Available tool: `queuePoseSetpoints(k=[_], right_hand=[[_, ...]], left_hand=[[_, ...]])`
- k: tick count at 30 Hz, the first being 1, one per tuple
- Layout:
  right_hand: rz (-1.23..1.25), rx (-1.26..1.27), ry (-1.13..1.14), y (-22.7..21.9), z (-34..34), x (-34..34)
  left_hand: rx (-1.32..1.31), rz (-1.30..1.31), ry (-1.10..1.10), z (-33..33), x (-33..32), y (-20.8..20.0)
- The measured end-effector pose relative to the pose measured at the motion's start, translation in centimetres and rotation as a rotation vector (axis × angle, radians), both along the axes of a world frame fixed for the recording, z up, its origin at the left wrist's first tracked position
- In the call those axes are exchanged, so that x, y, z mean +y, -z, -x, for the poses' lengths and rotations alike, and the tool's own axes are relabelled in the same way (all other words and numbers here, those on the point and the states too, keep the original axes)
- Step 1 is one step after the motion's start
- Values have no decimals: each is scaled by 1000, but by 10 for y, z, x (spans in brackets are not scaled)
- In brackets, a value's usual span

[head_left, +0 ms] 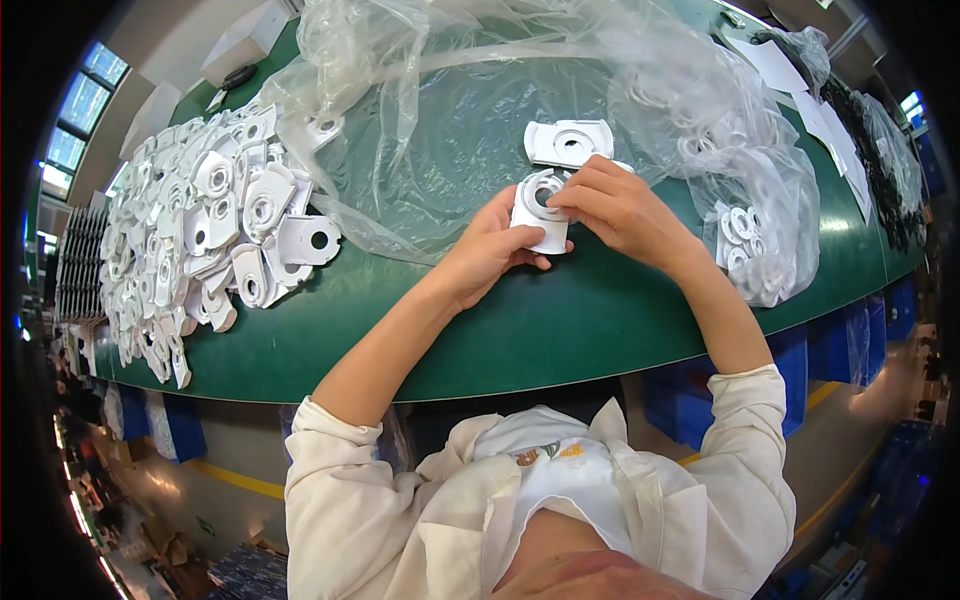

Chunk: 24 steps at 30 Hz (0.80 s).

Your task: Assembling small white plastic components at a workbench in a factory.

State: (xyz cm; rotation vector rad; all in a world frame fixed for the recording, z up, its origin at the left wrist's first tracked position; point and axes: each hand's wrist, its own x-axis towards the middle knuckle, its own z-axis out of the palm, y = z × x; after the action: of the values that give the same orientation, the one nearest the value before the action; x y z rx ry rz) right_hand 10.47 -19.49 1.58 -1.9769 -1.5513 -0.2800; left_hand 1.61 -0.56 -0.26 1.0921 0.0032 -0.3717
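Observation:
My left hand [482, 252] is closed round the lower left of a white plastic part [546, 236], its thumb lying on the front face. The part has a flat tab at the bottom and a round collar with a dark hole above. The fingers of my right hand [622, 212] are bent together and grip the right edge of the collar. I cannot tell if a separate ring sits between them. Just beyond my hands a similar white plate [548, 146] with a round hole lies on the table; my right hand partly covers what is beside it.
A large heap of white plastic parts [208, 235] covers the left of the green table [480, 345]. Clear plastic sheeting [470, 110] spreads across the back. At the right, a clear bag [785, 255] holds several white rings [738, 226]. Blue bins [680, 400] stand below the table edge.

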Motion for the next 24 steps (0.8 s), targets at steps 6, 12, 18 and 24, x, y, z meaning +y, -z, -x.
queuePoseSetpoints(k=[6, 12, 18, 24], right_hand=[[-24, 27, 25, -1, 7, 4], [-106, 112, 178, 4, 16, 9], [-132, 64, 244, 6, 23, 13], [-163, -6, 220, 10, 25, 15]], left_hand=[[-7, -2, 29, 1, 0, 3], [14, 64, 44, 1, 0, 5], [-6, 110, 41, 0, -1, 6], [-61, 1, 0, 0, -3, 7]])
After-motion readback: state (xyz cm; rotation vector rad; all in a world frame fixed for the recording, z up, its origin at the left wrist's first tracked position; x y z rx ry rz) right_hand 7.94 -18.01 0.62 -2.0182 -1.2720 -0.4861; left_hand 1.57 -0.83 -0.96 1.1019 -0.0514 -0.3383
